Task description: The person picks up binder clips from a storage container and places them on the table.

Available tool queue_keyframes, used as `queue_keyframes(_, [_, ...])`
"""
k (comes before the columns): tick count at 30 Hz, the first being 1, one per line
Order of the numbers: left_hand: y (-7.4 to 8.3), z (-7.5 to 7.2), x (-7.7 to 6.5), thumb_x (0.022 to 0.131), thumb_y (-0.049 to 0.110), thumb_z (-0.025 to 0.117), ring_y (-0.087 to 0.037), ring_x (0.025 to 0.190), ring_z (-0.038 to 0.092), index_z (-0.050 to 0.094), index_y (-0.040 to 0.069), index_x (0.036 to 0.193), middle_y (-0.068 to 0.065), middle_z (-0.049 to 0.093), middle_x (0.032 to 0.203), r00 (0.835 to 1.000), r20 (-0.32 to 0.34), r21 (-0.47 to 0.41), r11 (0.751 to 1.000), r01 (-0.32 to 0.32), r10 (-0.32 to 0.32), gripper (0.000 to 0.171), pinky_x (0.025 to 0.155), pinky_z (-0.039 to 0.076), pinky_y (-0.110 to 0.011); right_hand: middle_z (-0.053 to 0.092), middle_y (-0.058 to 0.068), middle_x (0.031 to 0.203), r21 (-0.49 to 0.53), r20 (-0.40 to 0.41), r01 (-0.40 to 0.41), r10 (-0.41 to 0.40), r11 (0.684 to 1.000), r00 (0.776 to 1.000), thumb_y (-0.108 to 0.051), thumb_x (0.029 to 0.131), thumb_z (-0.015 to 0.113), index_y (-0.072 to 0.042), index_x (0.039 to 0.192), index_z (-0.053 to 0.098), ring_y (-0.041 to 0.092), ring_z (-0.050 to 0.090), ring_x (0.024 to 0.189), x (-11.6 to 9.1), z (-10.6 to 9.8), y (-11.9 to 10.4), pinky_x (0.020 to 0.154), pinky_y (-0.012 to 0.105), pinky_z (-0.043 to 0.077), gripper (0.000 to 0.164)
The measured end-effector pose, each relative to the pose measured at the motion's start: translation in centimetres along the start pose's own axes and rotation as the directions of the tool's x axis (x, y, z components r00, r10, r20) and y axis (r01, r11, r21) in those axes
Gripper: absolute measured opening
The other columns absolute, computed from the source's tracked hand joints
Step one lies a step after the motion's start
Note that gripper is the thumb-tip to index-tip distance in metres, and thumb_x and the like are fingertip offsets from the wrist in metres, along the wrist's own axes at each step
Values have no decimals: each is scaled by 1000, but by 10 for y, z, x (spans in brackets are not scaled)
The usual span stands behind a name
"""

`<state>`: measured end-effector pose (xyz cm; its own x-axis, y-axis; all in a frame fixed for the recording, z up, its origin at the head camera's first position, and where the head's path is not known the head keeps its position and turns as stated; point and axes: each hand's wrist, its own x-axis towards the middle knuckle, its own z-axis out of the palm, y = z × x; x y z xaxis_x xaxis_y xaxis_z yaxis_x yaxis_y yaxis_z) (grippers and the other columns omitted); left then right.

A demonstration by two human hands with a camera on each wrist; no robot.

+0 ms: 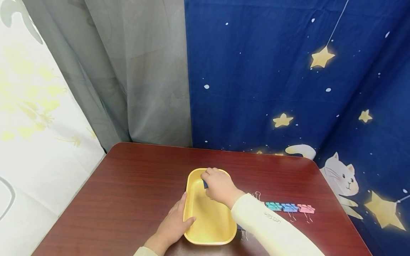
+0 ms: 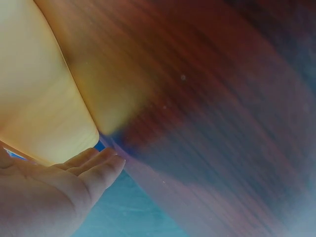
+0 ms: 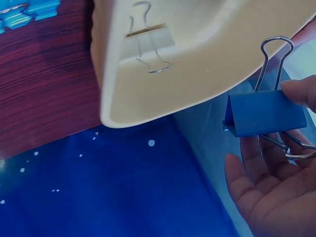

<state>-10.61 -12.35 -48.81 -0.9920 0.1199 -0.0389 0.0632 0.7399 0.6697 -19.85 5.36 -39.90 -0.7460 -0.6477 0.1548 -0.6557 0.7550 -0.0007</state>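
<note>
A yellow plastic tray [image 1: 209, 227] lies lengthwise on the table. My left hand [image 1: 173, 222] holds its left side, thumb over the rim and fingers along the outer wall; the left wrist view shows those fingers [image 2: 101, 170] fairly straight. Over the tray's far end, my right hand [image 1: 221, 186] pinches a blue binder clip [image 3: 266, 113], thumb on top of its body and both wire handles spread out. Inside the tray sits a pale binder clip [image 3: 148, 42], which the right hand hides in the head view.
Right of the tray runs a row with a teal clip [image 1: 273, 206], a blue clip [image 1: 289, 208] and a pink clip [image 1: 306, 209]. My right sleeve [image 1: 259, 220] partly covers more clips. Curtains [image 1: 157, 71] hang behind the table's far edge.
</note>
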Motion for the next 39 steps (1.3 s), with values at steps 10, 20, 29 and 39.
queue_keyframes(10, [0,-1,2,89,36,68,-43,137,34,14,10,155,-25,36,149,998,37,-16,999,44,-44,89,105,34,-60,58,0,90,30,-55,-39,41,999,998,-10,75,74,-9,106,66,17,53,81,-21,-7,23,71,34,51,32])
queue_keyframes(20, [0,1,2,89,36,68,-42,137,34,15,9,155,-23,35,150,999,34,-5,999,37,-37,89,106,33,-59,62,2,101,42,-62,-111,114,993,992,-7,75,71,-8,109,67,19,56,89,-44,-16,45,78,36,52,34])
queue_keyframes(29, [2,1,1,89,37,67,-42,138,33,13,12,156,-23,35,150,998,43,-11,998,55,-54,90,106,33,-59,63,2,102,39,-56,-195,197,980,979,-10,72,77,-9,108,68,20,57,91,-68,-17,68,81,37,55,37])
queue_keyframes(39, [4,3,-4,89,37,67,-43,138,31,12,13,156,-23,33,151,997,48,-35,997,63,-61,90,106,32,-61,63,6,102,12,-32,-245,246,969,969,-10,70,78,-6,110,67,22,57,90,-95,-18,91,79,40,56,41])
